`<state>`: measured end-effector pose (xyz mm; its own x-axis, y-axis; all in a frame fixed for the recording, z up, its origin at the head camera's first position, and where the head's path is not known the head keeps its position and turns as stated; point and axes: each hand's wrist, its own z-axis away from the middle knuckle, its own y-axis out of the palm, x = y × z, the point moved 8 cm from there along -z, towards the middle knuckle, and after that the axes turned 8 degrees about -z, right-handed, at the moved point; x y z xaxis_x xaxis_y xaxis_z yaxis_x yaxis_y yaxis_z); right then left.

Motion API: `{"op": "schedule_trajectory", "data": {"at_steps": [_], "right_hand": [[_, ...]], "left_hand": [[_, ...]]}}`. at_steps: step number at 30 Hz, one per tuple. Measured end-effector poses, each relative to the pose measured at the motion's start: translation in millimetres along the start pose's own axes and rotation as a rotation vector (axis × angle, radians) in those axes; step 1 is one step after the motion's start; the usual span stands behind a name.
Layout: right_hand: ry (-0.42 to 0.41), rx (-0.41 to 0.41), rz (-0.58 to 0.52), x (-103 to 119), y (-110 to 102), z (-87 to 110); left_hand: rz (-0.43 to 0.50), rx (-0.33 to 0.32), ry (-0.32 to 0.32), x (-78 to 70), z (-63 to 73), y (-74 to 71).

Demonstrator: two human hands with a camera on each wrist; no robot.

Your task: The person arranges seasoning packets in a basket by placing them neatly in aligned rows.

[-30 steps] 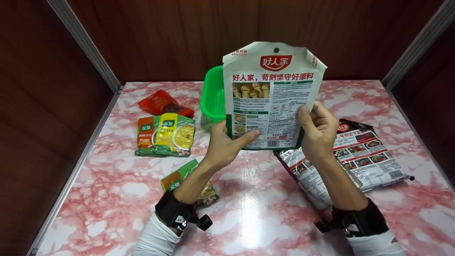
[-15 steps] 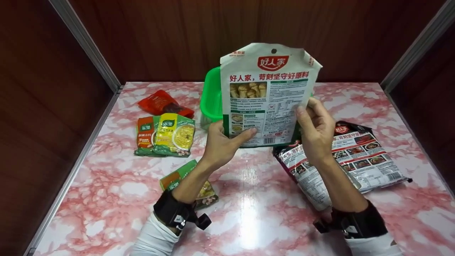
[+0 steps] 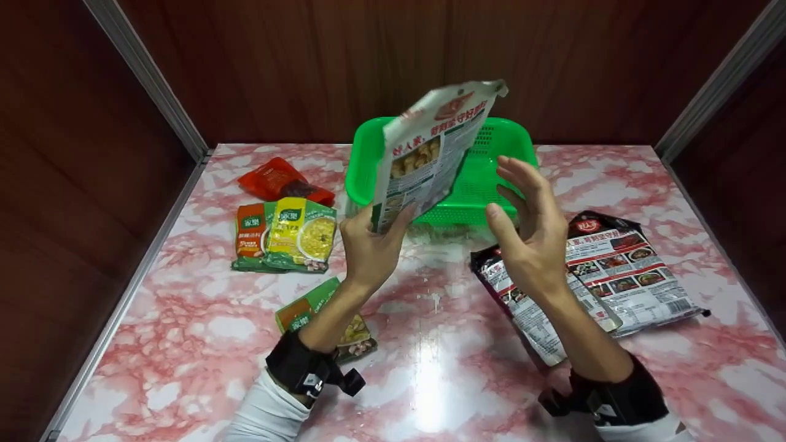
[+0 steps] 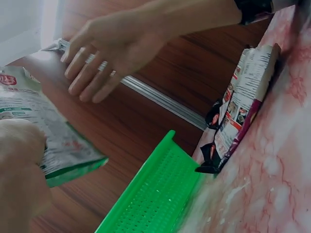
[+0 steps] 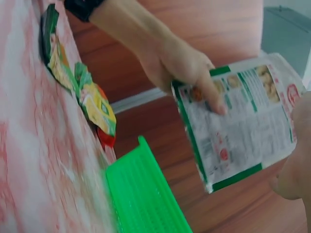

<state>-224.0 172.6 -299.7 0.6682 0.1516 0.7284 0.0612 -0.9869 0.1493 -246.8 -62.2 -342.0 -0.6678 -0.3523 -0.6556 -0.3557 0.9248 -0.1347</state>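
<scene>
My left hand (image 3: 371,248) pinches the lower left edge of a white and green seasoning pouch (image 3: 424,159), thumb over its printed back. The pouch is raised and turned at an angle, overlapping the green basket (image 3: 442,215) in the head view. My right hand (image 3: 531,227) is off the pouch, its fingers spread and slightly bent, to the right of it and above the black and white packets. In the left wrist view the right hand (image 4: 116,53) holds nothing, apart from the pouch (image 4: 53,131). The right wrist view shows the left thumb lying across the pouch (image 5: 243,121).
On the left of the marbled table (image 3: 202,380) lie a red packet (image 3: 279,175), a yellow soup packet (image 3: 304,233) overlapping an orange-green one (image 3: 250,233), and a green packet (image 3: 319,304) under the left forearm. Large black and white packets (image 3: 638,270) lie at right.
My right hand has let go of the pouch. My left hand has turned the pouch sideways, so more of the green basket shows.
</scene>
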Motion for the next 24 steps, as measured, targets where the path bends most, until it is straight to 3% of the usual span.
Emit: {"op": "schedule_trajectory", "data": {"at_steps": [3,11,14,18,24], "right_hand": [[0.01,0.046,-0.014,4,10,5.4],[0.125,0.108,-0.048,5,28,24.2],[0.211,0.101,-0.034,1,29,30.1],[0.301,0.029,0.022,-7,25,33.2],[0.302,-0.092,-0.084,-10,20,32.4]], "left_hand": [[-0.133,-0.066,0.148,-8.6,1.8,-1.7],[-0.365,-0.115,0.461,-28.9,14.9,8.2],[-0.462,-0.127,0.541,-34.9,21.0,14.1],[-0.612,-0.145,0.628,-41.4,30.8,23.2],[-0.8,-0.161,0.738,-46.8,45.4,36.7]]}}
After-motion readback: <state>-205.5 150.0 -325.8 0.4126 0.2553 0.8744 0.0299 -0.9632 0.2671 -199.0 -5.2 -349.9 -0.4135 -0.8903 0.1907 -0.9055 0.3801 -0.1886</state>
